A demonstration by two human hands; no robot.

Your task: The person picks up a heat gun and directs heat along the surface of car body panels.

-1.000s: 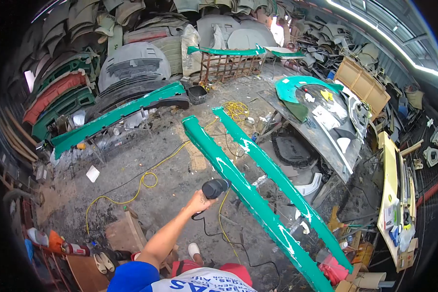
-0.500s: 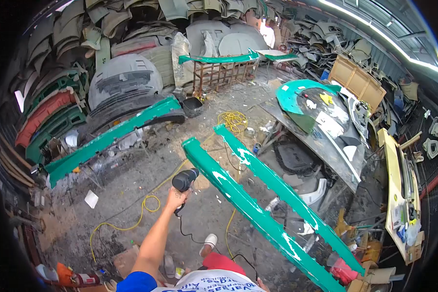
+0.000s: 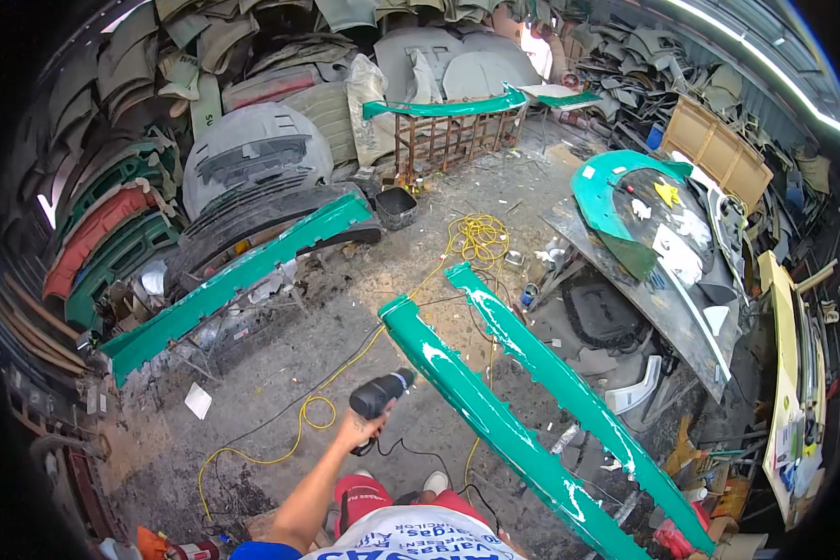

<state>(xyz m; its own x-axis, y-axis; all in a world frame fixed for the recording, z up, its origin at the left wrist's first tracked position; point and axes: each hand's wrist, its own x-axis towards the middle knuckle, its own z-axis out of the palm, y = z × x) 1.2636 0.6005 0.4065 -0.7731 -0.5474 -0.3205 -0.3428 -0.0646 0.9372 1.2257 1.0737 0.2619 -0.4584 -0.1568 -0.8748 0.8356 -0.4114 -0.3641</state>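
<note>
Right hand (image 3: 507, 539): a sliver at the bottom edge; grip cannot be told
Left hand (image 3: 362, 431): clenched round the tool's handle, lower centre
Tool: black, corded, pistol-shaped power tool (image 3: 375, 399), nose beside the panel
Nearer panel: long green, white-streaked (image 3: 495, 420), centre to lower right
Change: the tool is nearer the panel's upper end than in the first frame

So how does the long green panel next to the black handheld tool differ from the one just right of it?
The near panel looks broader; the far panel looks slimmer. The near panel lies right beside the black tool, while the far panel sits beyond it. Both are long, green, marked with white patches and slant the same way.
</note>
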